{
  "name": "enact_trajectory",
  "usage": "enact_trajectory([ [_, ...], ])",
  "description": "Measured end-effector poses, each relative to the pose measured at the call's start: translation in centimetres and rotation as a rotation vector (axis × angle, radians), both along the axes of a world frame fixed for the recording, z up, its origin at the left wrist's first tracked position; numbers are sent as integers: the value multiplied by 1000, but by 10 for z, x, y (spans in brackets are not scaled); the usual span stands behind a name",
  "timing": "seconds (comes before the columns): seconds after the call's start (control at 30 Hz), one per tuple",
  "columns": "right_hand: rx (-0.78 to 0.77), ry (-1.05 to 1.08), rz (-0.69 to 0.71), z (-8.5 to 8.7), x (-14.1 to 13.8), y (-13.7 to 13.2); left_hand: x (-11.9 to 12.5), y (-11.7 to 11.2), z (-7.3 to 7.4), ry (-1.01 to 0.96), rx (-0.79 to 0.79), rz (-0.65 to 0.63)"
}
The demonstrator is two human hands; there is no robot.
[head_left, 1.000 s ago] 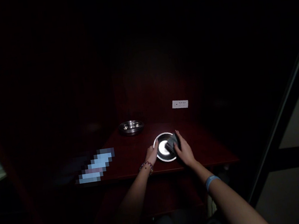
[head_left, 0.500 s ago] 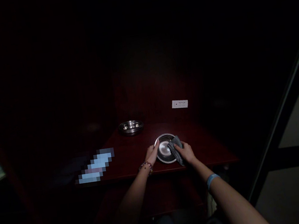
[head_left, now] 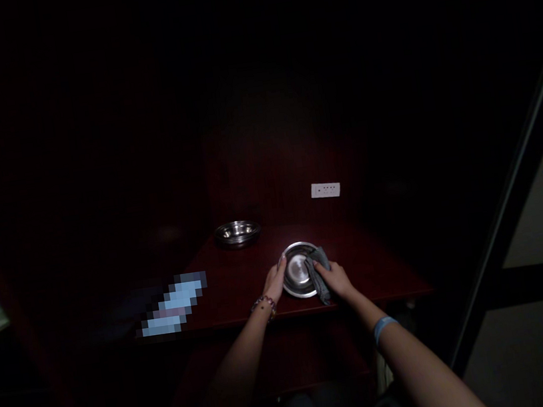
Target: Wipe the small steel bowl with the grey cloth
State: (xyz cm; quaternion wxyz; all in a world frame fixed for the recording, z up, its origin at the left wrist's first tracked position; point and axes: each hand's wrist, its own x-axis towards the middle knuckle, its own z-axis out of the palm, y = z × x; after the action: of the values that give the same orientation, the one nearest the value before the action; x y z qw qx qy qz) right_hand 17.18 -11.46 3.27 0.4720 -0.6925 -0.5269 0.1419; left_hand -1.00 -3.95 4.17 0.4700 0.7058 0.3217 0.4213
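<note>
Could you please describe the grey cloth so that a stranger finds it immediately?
Find the dark red desk, then the shiny bowl near its front edge. The grey cloth covers part of this bowl's right rim, held in the person's right grip. It is dull and crumpled, unlike the smooth, shining bowl.

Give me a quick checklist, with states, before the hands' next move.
1. Left hand gripping the metal bowl at its rim: ok.
2. Right hand holding the grey cloth: ok.
3. Grey cloth over the bowl's right-hand rim: ok.
4. Stacked bowls apart from both hands: ok.
5. Metal bowl dry: cannot tell.
6. Good lighting: not ok, scene is dim.
</note>
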Motion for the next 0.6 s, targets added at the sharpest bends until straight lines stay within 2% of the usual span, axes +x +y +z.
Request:
enact_trajectory([
  [0.1,-7,-178,-66,2,1,-4,1,-2,1,7,11,25],
  [0.27,-70,-456,-181,7,-1,-12,2,-3,0,7,6,-13],
  [0.43,-210,-511,-161,12,-5,-17,3,-3,-1,-14,-35,-21],
  [0.6,-222,-510,-167,15,-7,-18,4,-4,0,-40,-35,-50],
])
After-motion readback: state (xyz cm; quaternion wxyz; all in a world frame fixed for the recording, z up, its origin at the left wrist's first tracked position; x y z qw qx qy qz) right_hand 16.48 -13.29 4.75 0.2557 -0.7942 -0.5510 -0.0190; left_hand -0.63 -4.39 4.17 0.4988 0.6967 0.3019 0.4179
